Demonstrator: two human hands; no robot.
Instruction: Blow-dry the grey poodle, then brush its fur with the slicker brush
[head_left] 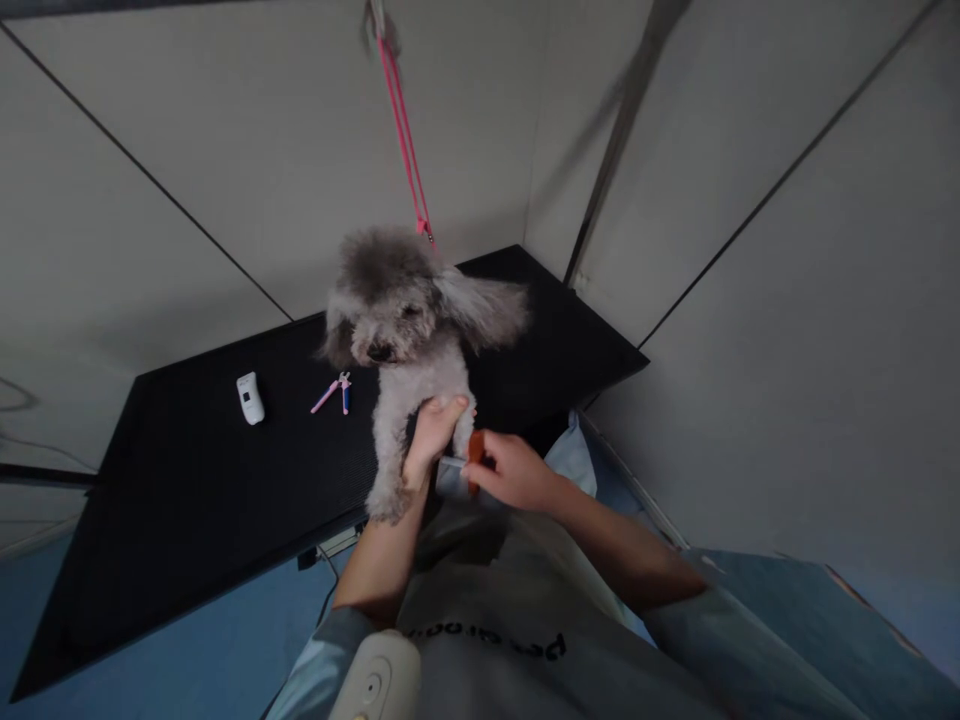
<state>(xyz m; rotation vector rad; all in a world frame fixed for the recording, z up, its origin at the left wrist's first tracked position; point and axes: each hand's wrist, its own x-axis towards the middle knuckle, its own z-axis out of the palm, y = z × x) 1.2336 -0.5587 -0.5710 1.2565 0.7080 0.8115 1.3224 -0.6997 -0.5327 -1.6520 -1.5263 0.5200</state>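
Note:
A small grey curly dog (409, 330) stands on a black table (187, 500), tied above by a pink leash (405, 140). My left hand (429, 440) is closed around the dog's lifted front leg. Beside it, my right hand (514, 472) grips a small tool with an orange handle (475, 452), its metal end against that leg. The dog's other front paw rests near the table's front edge.
On the table left of the dog lie a white device (250, 398) and pink-and-blue nail clippers (332, 392). A metal pole (615, 150) rises at the back corner. Grey walls enclose the table. A cream device (375, 680) hangs at my chest.

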